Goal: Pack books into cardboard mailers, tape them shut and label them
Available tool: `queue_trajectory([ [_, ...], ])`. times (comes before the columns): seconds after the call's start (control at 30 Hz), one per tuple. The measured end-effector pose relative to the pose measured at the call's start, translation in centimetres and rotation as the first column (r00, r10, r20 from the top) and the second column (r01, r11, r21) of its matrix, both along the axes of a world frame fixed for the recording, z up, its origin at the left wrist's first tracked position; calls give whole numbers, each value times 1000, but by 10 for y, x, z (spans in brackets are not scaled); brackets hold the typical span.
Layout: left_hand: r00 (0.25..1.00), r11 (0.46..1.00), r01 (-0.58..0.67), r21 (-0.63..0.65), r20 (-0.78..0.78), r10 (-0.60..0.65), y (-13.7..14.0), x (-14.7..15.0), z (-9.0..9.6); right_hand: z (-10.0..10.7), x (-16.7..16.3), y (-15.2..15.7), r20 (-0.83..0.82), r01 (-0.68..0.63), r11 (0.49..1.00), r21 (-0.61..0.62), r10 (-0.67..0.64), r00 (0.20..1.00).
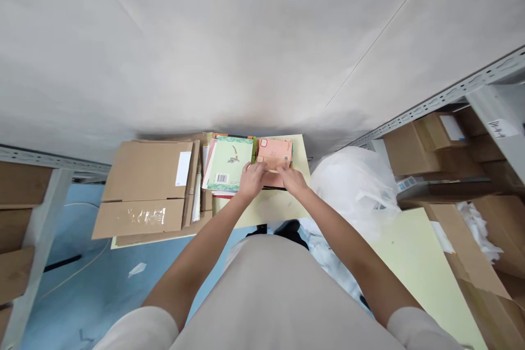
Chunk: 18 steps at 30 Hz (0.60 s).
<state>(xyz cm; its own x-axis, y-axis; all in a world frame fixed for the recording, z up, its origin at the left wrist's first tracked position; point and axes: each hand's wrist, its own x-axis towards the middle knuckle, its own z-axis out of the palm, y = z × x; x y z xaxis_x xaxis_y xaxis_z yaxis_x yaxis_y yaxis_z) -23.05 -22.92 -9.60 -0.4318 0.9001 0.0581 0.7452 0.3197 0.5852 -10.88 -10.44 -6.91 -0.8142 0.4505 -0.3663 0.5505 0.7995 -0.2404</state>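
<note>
A pink booklet [275, 151] with a small red-outlined mark lies in front of me on a pile at the right end of the pale yellow table [302, 159]. My left hand [252, 179] is at its lower left, fingers bent and closed on the edge. On the lower right edge, my right hand [291, 178] grips with thumb and fingers close together. More pink cover shows between and below the hands. Just left of it is a stack topped by a light green book [232, 159] with a barcode and a small drawing.
Flattened cardboard boxes [143, 172] are stacked on the table's left part. A white plastic bag [353, 186] bulges to the right, beside another pale yellow tabletop [422, 273]. Shelves with cartons [414, 147] stand at both sides, and a grey wall [246, 54] rises behind.
</note>
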Motion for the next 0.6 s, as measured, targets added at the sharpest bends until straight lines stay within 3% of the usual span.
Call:
queue_trajectory([
  [0.1,966,948,-241,207,148,213,-29,18,6,11,18,-11,-151,111,966,-235,-149,977],
  [0.17,897,907,-349,236,365,250,-46,34,7,14,33,-22,-292,183,877,-444,-335,896],
  [0.2,831,902,-376,215,509,225,-52,42,8,15,40,-29,-334,205,808,-553,-440,833],
  [0.27,633,924,-358,137,763,132,-62,56,11,16,53,-46,-337,206,621,-756,-640,691],
  [0.33,434,954,-289,76,899,60,-67,68,16,19,65,-64,-276,172,434,-884,-783,558],
  [0.4,327,966,-253,54,944,33,-68,78,22,23,76,-78,-240,129,328,-936,-861,449],
  [0.47,296,970,-237,62,955,11,-67,86,28,28,89,-86,-252,125,315,-941,-896,365],
  [0.6,354,992,-101,73,935,-32,-61,103,35,40,126,-86,-337,197,383,-903,-913,229],
])
